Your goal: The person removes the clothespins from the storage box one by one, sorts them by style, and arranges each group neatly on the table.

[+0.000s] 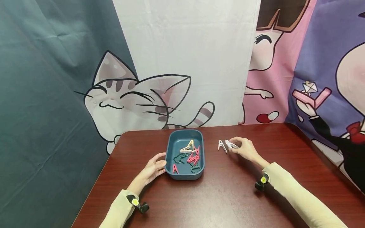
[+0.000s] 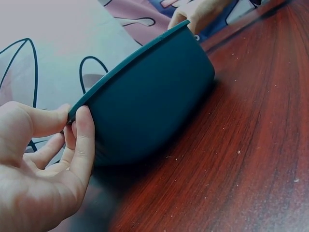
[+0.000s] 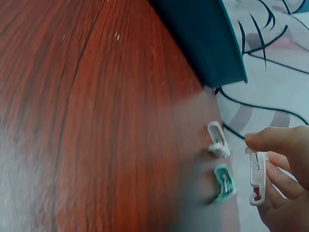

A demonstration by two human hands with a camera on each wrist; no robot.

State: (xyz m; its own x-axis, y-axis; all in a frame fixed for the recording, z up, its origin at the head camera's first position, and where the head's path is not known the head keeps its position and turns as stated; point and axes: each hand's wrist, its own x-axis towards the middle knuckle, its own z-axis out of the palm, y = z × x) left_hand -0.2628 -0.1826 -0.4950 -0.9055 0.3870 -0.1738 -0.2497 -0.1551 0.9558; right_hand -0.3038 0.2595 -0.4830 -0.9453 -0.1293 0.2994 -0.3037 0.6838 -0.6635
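Note:
My left hand (image 1: pixel 154 168) pinches the rim of a dark blue-green plastic box (image 2: pixel 149 96) between thumb and fingers, at its near left side. Inside lie several plastic clothespins: cream ones (image 1: pixel 186 151), pink ones (image 1: pixel 175 168) and dark green clips (image 1: pixel 179 159). To the right of the box, my right hand (image 1: pixel 246 150) holds a white clothespin (image 3: pixel 258 176) between thumb and fingers. On the table beside that hand are another white clothespin (image 3: pixel 218 140) and a green one (image 3: pixel 223 184); the green one is hard to make out in the head view.
The box stands on a reddish-brown wooden table (image 1: pixel 214 202). Behind the table's far edge hangs a cloth backdrop (image 1: pixel 194 47) printed with a cartoon cat and people. A small camera is strapped to each wrist.

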